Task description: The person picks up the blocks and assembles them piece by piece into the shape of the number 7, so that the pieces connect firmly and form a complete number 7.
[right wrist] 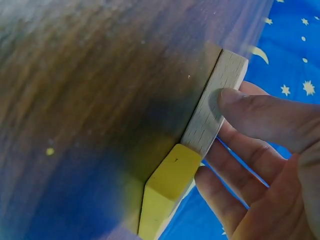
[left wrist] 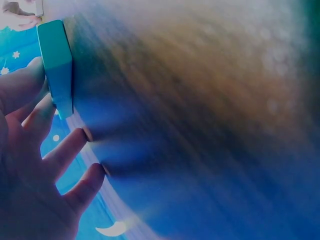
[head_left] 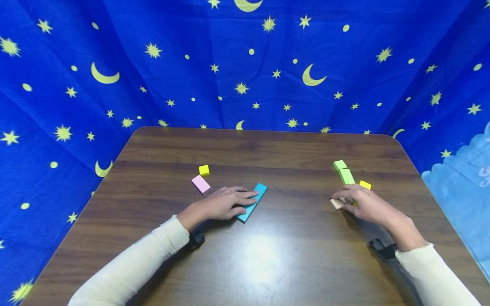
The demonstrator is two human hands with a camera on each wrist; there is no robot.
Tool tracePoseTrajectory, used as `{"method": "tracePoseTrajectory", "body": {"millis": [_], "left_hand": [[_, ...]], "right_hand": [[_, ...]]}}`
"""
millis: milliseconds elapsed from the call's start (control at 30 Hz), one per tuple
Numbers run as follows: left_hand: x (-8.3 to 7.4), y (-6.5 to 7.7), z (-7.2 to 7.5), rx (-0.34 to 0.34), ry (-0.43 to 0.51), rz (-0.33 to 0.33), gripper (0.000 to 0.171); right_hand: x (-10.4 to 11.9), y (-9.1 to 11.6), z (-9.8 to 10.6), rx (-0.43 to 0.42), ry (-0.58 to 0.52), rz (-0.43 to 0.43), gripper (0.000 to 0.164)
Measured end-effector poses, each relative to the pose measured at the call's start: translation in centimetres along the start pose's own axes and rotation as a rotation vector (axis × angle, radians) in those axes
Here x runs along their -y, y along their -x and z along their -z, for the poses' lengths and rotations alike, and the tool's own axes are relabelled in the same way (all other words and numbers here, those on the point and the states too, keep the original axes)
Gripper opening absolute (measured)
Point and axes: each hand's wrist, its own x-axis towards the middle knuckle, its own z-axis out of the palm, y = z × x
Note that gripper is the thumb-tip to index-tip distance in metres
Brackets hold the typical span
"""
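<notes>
A long teal block (head_left: 259, 191) lies slantwise on the table under my left hand (head_left: 226, 203). The thumb and nearest fingers rest on its upper side, while the other fingers (left wrist: 92, 182) spread past its far end in the left wrist view. My right hand (head_left: 363, 204) pinches a plain wooden block (right wrist: 215, 102), thumb on the near face and fingers behind. One end of that block meets a yellow block (right wrist: 172, 172), mostly hidden under the hand in the head view. Just beyond this hand are two light green blocks (head_left: 346, 176) in line and a yellow block (head_left: 365, 185).
Left of the teal block lie a pink block (head_left: 200, 184) and a small yellow block (head_left: 204, 170). The brown wooden table (head_left: 268, 153) ends at a blue curtain (head_left: 245, 63) with stars and moons. A light blue cloth (head_left: 463, 182) hangs at the right.
</notes>
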Motion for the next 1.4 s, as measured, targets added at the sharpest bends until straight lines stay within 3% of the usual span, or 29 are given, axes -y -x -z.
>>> {"method": "tracePoseTrajectory", "body": {"millis": [500,1233,1400], "left_hand": [[0.07,-0.18,-0.08,0.009,-0.005,0.003,0.046],[0.28,-0.19,-0.39,-0.002,0.004,-0.001,0.046],[0.37,-0.18,-0.44,0.003,0.0,0.003,0.045]], "right_hand": [[0.01,0.06,-0.25,0.035,0.0,-0.035,0.033],[0.0,0.13,-0.41,0.02,0.003,-0.038,0.032],[-0.19,-0.1,-0.32,-0.003,0.005,-0.005,0.034]]}}
